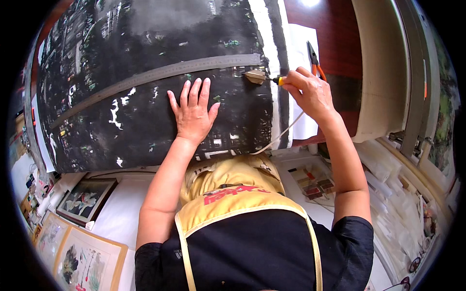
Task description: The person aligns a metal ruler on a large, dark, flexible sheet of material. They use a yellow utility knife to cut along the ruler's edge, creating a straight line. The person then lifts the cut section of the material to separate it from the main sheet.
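A large dark ink painting with white and green flecks covers the table before me. My left hand lies flat on it, fingers spread, just below a long grey metal ruler laid across the sheet. At the painting's right side my right hand grips the black and yellow handle of a small corded iron. The iron's wedge-shaped metal head is over the dark surface, close to the ruler's right end; whether it presses on the sheet I cannot tell. Its pale cord trails down toward my apron.
Pliers with orange handles lie beyond my right hand, partly on white paper. Dark red tabletop shows at the right. Framed pictures stand low on the left. Translucent rolled sheets fill the lower right.
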`<action>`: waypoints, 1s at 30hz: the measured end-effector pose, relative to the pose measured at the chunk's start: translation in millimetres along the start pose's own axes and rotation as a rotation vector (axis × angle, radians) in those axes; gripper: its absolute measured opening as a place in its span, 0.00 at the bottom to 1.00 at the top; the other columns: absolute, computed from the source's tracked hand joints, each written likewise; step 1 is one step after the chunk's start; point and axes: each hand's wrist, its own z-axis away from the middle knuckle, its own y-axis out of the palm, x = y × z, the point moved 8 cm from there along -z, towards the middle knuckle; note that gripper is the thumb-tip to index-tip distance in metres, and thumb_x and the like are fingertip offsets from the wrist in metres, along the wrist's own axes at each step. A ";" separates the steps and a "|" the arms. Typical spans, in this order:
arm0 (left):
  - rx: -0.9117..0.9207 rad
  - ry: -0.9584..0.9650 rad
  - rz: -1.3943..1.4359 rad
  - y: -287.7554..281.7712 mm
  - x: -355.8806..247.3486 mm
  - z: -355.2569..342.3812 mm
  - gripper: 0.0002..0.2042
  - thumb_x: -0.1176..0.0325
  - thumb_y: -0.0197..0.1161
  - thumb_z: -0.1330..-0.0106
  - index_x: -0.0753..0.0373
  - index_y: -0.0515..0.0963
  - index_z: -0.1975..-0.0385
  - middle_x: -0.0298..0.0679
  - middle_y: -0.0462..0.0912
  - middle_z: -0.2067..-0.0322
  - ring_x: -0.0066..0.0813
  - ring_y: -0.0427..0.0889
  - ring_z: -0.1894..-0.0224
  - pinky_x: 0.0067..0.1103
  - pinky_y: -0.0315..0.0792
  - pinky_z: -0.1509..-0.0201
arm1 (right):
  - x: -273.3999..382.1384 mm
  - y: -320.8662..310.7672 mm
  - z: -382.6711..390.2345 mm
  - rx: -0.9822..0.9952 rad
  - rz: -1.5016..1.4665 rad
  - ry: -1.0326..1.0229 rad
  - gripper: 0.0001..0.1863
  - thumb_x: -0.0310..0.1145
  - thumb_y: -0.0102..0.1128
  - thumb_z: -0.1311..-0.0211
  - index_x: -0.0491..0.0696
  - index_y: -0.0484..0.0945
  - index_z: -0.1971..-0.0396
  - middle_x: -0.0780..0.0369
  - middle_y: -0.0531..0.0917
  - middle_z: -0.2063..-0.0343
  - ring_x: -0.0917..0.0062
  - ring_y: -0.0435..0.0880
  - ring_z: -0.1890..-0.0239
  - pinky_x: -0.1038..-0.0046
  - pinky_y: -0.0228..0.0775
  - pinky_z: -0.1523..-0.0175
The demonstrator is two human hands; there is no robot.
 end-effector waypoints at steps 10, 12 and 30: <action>-0.005 0.081 0.068 -7.4 1.0 17.1 0.34 0.50 0.66 0.32 0.55 0.68 0.28 0.40 0.69 0.33 0.44 0.64 0.28 0.48 0.54 0.21 | -14.5 -8.2 16.1 -0.016 -0.017 0.029 0.05 0.36 0.66 0.31 0.53 0.81 0.63 0.65 0.82 0.67 0.67 0.86 0.67 0.65 0.77 0.63; -0.019 0.085 0.080 -4.5 -0.3 19.9 0.35 0.51 0.67 0.33 0.55 0.68 0.28 0.40 0.68 0.32 0.44 0.63 0.28 0.48 0.54 0.21 | -11.4 -10.1 19.8 -0.010 -0.014 0.034 0.05 0.35 0.67 0.32 0.52 0.81 0.63 0.65 0.81 0.67 0.67 0.86 0.68 0.64 0.77 0.64; 0.007 0.072 0.079 1.1 2.2 22.2 0.36 0.54 0.67 0.32 0.53 0.63 0.25 0.39 0.65 0.29 0.44 0.60 0.25 0.48 0.49 0.19 | -48.7 -16.0 40.0 -0.102 0.030 0.126 0.05 0.35 0.68 0.33 0.53 0.81 0.63 0.66 0.83 0.67 0.65 0.87 0.68 0.62 0.78 0.66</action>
